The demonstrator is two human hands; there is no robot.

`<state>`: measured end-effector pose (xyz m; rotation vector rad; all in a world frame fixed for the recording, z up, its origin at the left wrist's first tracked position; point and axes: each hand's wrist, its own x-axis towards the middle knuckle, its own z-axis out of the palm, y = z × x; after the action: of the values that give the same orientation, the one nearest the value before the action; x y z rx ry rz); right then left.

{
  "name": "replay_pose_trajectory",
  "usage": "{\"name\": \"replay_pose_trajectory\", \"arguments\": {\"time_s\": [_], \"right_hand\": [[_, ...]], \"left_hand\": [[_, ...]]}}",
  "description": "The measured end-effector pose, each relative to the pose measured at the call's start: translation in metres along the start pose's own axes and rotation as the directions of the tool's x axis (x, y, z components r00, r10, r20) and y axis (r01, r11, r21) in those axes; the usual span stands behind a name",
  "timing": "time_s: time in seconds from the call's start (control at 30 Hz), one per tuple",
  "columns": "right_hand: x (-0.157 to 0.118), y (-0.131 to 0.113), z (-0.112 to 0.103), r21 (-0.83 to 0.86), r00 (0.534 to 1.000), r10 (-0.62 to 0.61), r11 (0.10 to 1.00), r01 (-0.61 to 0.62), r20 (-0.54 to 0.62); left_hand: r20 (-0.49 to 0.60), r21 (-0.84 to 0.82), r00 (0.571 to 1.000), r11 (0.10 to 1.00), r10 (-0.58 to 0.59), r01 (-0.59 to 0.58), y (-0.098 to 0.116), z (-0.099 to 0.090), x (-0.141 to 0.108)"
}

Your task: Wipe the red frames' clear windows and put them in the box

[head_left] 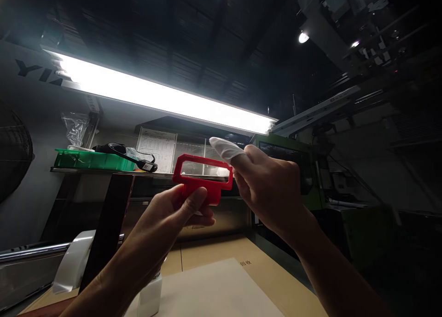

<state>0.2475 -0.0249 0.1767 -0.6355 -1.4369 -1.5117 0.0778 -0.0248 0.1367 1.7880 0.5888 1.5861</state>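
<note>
In the head view my left hand (183, 209) is closed on the lower part of a red plastic frame (203, 182), thumb in front and fingers behind. The frame is held upright, with a wide rectangular window through which the shelf shows. My right hand (267, 183) is at the frame's right end, its index finger stretched across the upper right corner. A white covering, like a finger cot or wrapped cloth (226, 149), sheathes that index finger. Its other fingers are curled; whether they pinch the frame's edge is hidden.
A bright tube light (162, 94) hangs above a shelf with a green bin (93, 160), a black strap-like device (133, 156) and a paper sheet (157, 149). Below lie cardboard (276, 275), a white bottle (151, 294) and a tape roll (74, 262). A green machine (311, 170) stands right.
</note>
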Motion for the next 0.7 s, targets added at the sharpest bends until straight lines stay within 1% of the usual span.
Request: {"name": "replay_pose_trajectory", "arguments": {"time_s": [0.07,0.17,0.33,0.43,0.53,0.6,0.7], "right_hand": [[-0.004,0.002,-0.001,0.079,0.999,0.037,0.996,-0.036,-0.009],[-0.012,0.005,-0.001,0.198,0.995,0.096,0.975,-0.096,0.01],[-0.026,0.009,0.002,0.353,0.973,0.218,0.907,-0.228,0.07],[-0.033,0.008,0.003,0.45,0.953,0.289,0.841,-0.299,0.092],[-0.038,0.005,0.003,0.526,0.943,0.308,0.786,-0.325,0.123],[-0.042,0.002,0.002,0.599,0.925,0.342,0.711,-0.368,0.163],[-0.051,0.0,0.003,0.706,0.864,0.428,0.525,-0.476,0.264]], "left_hand": [[-0.021,-0.007,1.0,1.0,0.003,-0.003,0.001,-0.001,-0.001],[-0.069,-0.049,0.998,0.999,-0.005,0.002,0.002,0.0,-0.003],[-0.131,-0.095,0.991,0.995,0.006,-0.019,0.004,0.002,-0.005],[-0.127,-0.083,0.992,0.997,0.0,-0.011,0.004,0.001,-0.003],[-0.104,-0.06,0.995,0.998,0.002,-0.009,0.001,-0.001,-0.001],[-0.099,-0.057,0.995,0.998,0.001,-0.007,-0.001,-0.003,-0.001],[-0.127,-0.057,0.992,0.998,-0.011,0.004,-0.008,-0.006,-0.006]]}}
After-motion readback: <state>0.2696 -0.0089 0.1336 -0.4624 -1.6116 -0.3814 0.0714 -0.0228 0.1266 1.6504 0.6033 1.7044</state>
